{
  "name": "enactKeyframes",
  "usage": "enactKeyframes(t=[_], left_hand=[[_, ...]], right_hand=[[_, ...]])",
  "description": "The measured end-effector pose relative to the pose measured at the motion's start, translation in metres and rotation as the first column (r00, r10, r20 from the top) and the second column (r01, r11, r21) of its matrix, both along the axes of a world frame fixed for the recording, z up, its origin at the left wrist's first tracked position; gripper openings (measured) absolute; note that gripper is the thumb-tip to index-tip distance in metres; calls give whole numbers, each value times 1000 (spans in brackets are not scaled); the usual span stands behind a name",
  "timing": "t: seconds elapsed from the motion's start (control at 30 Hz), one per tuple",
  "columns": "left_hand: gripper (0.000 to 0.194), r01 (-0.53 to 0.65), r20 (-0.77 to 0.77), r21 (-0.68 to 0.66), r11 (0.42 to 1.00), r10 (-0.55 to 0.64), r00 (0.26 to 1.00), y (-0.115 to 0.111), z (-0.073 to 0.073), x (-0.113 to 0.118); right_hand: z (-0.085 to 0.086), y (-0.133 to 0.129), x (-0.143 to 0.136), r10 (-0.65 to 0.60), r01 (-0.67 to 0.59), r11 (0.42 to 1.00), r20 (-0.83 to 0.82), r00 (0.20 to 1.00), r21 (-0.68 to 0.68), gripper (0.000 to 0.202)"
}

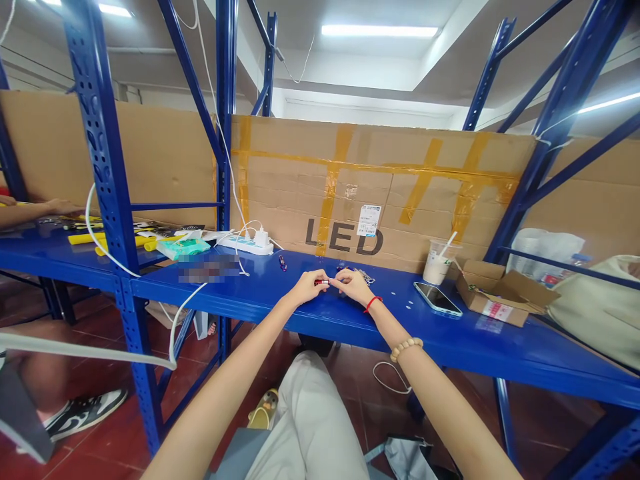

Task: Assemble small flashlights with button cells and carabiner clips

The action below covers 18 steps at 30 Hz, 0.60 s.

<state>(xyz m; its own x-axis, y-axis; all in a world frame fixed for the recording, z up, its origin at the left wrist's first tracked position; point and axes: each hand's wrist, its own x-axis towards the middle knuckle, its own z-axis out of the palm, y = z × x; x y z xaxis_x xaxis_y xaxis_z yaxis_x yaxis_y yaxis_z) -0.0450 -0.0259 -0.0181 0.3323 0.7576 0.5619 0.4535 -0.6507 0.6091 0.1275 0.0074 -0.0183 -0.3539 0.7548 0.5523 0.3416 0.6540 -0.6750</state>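
Observation:
Over the front part of the blue table (280,303), my left hand (309,288) is closed on a small dark red item (321,282) with a shiny surface. My right hand (354,285) meets it from the right, its fingers pinched at the item's right end; whether they hold a separate part is too small to tell. Just behind my right hand lie small metal chain-like pieces (367,276). A small dark item (283,263) rests on the table to the left, behind my left hand.
A white power strip (245,245) with cables and a green-white packet (183,247) are at left. At right are a cup with a straw (438,263), a phone (437,299), an open cardboard box (495,293) and a pale bag (600,310). Another person's hand shows far left.

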Motion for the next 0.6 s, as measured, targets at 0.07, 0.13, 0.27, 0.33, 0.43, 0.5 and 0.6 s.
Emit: enactKeyframes(t=[0.07, 0.13, 0.27, 0.33, 0.43, 0.5, 0.6], left_hand=[[5, 1, -10, 4, 1000, -1, 1000, 0, 0, 0], [7, -2, -21, 6, 1000, 2, 1000, 0, 0, 0], [16, -23, -39, 22, 999, 24, 999, 1, 0, 2], [19, -38, -41, 30, 999, 39, 998, 2, 0, 3], [22, -59, -37, 32, 998, 60, 997, 4, -2, 4], [22, -70, -34, 32, 997, 72, 997, 6, -3, 4], [21, -81, -34, 32, 996, 82, 996, 8, -4, 4]], right_hand=[[0, -1, -1, 3, -3, 1000, -1, 1000, -22, 52], [1, -2, -1, 3, -4, 999, 0, 1000, -44, 52], [3, -4, -1, -7, 7, 997, -7, 1000, -74, 53], [3, -3, -1, -29, 27, 996, -20, 999, -84, 54], [4, -2, -2, -69, 64, 992, -41, 997, -104, 55], [3, -2, -3, -83, 77, 990, -47, 995, -121, 56], [3, -2, -4, -91, 83, 987, -50, 995, -137, 57]])
